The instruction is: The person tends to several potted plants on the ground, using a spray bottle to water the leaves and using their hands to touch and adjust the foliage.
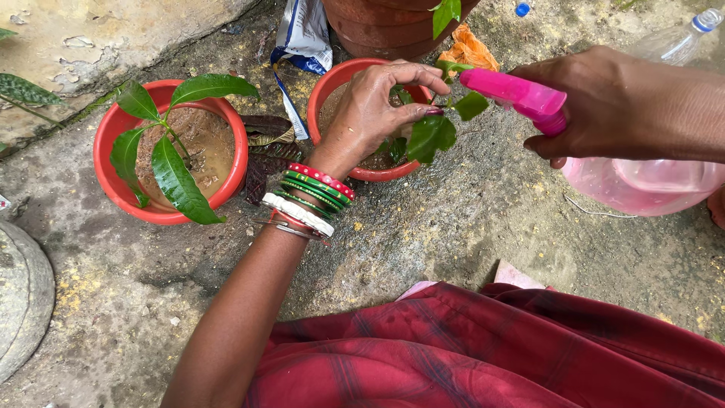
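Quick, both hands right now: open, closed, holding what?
Left hand: fingers pinched on a leaf of the small plant in the red pot.
Right hand: closed around the pink spray bottle, nozzle toward the leaves.

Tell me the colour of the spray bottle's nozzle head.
Bright pink, on the spray bottle in the right hand; head view.

You have one view only, from the camera on your head; it looks steeply down and a little forward, close over the work; your own lap fills the near edge, both forearms reach in from near left and right, and the concrete ground [468, 227] runs to the far edge; no second view shares any of this.
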